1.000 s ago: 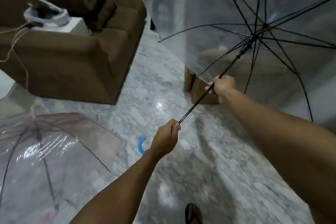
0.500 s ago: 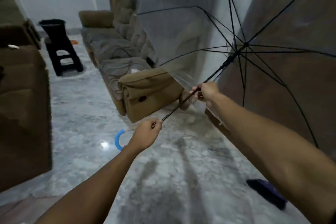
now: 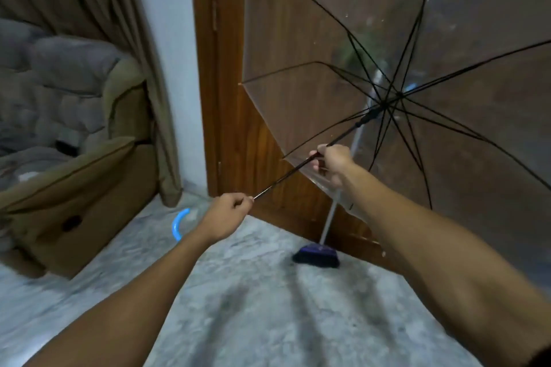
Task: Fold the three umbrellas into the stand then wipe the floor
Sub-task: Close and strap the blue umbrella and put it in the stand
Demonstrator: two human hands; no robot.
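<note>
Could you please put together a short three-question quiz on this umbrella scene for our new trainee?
1. True or false: the clear umbrella is already folded shut.
2. Which hand grips the black shaft nearer the canopy?
A. the left hand
B. the right hand
C. neither
3. Fill in: the broom leans against the wooden ____.

Key
1. False: its ribs are spread and the canopy is open.
2. B: the right hand holds the shaft higher up, while the left hand closes on its lower end, next to the blue curved handle.
3. door.
</note>
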